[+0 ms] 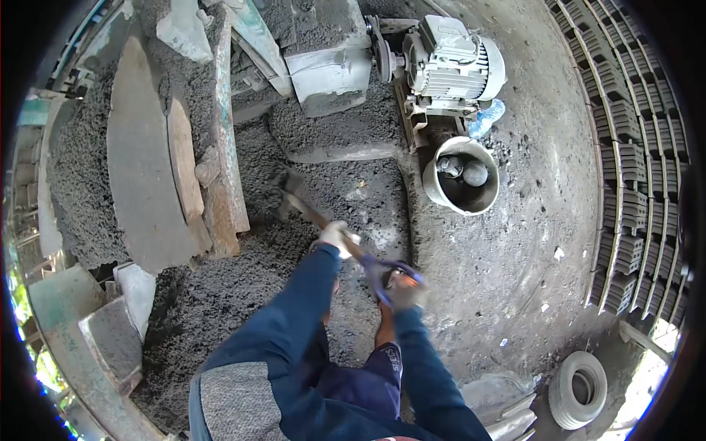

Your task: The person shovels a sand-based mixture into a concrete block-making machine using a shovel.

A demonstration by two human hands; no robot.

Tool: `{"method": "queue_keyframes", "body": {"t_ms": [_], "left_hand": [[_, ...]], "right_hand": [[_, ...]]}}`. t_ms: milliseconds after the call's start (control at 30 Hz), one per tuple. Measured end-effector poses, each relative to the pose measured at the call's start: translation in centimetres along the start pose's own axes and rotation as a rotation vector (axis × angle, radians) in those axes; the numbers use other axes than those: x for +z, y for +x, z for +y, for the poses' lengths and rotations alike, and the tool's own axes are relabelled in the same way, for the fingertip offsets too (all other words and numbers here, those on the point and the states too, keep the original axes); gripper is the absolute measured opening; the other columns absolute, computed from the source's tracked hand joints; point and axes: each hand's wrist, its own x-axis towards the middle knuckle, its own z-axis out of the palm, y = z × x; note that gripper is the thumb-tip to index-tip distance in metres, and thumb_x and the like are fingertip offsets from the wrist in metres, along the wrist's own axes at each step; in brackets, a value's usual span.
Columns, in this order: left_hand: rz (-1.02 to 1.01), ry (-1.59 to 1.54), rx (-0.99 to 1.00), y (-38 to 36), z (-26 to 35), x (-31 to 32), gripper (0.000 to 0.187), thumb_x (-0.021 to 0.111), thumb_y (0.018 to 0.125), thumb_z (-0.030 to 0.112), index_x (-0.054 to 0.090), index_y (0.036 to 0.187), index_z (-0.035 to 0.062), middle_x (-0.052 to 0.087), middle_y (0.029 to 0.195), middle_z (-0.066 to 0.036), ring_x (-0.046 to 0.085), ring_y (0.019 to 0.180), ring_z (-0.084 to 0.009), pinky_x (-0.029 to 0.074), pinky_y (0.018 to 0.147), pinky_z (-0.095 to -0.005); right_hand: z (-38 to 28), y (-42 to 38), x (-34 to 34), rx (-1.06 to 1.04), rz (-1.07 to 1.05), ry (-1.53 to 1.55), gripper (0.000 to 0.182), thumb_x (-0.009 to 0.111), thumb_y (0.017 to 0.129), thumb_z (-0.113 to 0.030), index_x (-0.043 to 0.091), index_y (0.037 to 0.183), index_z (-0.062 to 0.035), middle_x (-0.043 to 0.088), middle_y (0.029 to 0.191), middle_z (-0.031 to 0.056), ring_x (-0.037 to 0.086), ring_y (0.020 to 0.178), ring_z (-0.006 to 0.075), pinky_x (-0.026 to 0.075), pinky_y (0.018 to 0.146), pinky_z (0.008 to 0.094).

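A shovel [312, 213] slants across the middle of the view, its blade blurred by motion over dark, crumbly wet mix [257, 173] on the floor. Partway down the shaft, my left hand [337, 239], in a pale glove, is wrapped around the wood. My right hand [409, 291] is closed at the purple grip [403, 269] on the shovel's upper end; some of its fingers are blurred. Between my feet and the machine, the mix lies in a shallow trough in the floor.
An electric motor [460, 62] with a pulley stands ahead. Beside it sits a bucket [434, 187] holding round lumps. A metal-edged hopper with boards [140, 162] rises at left. Racks of blocks [625, 176] line the right side; a tyre [562, 393] lies lower right.
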Motion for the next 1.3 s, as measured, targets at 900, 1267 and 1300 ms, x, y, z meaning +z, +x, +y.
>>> {"method": "queue_keyframes", "body": {"t_ms": [900,1267,1300], "left_hand": [[0.061,-0.290,0.507,-12.2,-27.5,-10.8,0.041,0.052,0.092,0.043,0.053,0.102,0.0031,0.056,0.089,-0.022,0.056,0.080,-0.0407,0.048,0.077,-0.0592],[0.009,-0.380,0.571,-30.2,-31.0,-8.4,0.036,0.061,0.091,0.034,0.046,0.107,0.0058,0.052,0.084,-0.017,0.055,0.071,-0.0347,0.051,0.067,-0.0535],[-0.037,-0.383,0.586,-34.0,-29.9,-7.0,0.034,0.063,0.091,0.033,0.047,0.104,0.0066,0.052,0.082,-0.016,0.055,0.069,-0.0344,0.051,0.066,-0.0533]], "right_hand": [[14.2,1.5,-41.3,0.235,-0.451,0.230,0.010,0.069,0.083,-0.007,0.061,0.078,-0.0074,0.056,0.062,0.0061,0.053,0.047,0.0215,0.044,0.043,0.0364],[21.0,-3.9,-42.9,0.330,-0.444,0.337,0.015,0.068,0.083,-0.016,0.062,0.074,-0.0048,0.059,0.064,0.0093,0.054,0.046,0.0247,0.047,0.043,0.0391],[21.3,-4.8,-41.2,0.332,-0.457,0.389,0.015,0.066,0.083,-0.016,0.062,0.074,-0.0047,0.058,0.064,0.0095,0.053,0.046,0.0247,0.046,0.043,0.0388]]}}
